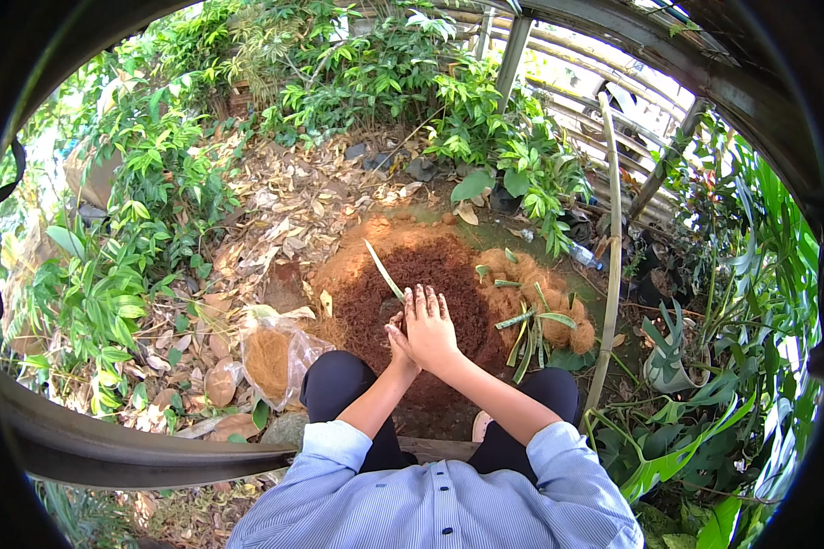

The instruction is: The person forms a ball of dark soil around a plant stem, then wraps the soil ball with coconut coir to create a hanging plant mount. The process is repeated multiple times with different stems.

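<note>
My right hand (429,329), its fingers dirty with dark soil, lies across my left hand (399,343), palms facing. Whether anything is pressed between them is hidden. Both are above a mound of dark reddish-brown, soil-like material (439,274). A pale-edged strip of leaf (382,270) slants up and left from behind the fingertips; its lower end is out of sight, so I cannot tell if a hand holds it. To the right, cut green leaf pieces (532,336), like snake plant, lie on and beside clumps of brown coconut fibre (556,281).
A clear plastic bag of brown fibre (268,357) stands by my left knee. A bamboo pole (612,240) leans at the right, near a plastic bottle (584,255) and a white plant pot (676,367). Dry leaves (281,219) cover the ground at left. A curved metal bar (158,453) crosses lower left.
</note>
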`<state>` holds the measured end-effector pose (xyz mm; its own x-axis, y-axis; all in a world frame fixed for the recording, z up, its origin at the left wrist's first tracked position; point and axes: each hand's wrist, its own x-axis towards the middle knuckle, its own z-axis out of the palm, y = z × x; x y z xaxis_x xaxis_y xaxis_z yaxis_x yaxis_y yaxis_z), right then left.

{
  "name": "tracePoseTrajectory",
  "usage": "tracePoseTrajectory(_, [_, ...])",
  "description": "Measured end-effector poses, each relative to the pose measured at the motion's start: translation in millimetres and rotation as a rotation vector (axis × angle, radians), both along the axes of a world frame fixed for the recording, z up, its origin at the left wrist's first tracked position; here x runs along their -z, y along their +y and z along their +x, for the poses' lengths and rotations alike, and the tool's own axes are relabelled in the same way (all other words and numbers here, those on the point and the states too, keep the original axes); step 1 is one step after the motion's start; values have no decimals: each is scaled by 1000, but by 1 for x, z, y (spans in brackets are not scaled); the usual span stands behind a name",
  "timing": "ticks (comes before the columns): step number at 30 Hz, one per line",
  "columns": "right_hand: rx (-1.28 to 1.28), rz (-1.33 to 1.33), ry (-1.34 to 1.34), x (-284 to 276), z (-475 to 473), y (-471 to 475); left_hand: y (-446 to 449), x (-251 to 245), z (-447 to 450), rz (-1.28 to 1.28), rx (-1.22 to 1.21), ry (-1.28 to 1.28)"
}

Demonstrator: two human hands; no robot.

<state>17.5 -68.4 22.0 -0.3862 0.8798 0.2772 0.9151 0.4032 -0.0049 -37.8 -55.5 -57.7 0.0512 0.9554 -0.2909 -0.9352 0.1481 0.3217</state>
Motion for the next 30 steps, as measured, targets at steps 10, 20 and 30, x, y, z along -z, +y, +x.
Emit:
tracePoseTrajectory(10, [-216,-422,1259,-25,52,30,-2,-20,-6,-85,18,86])
tracePoseTrajectory(20, [-59,-205,488,2,51,5,-6,-23,-2,-118,35,114])
tracePoseTrajectory(30, [180,70,72,-6,8,-7,10,41,-3,31,-32,155])
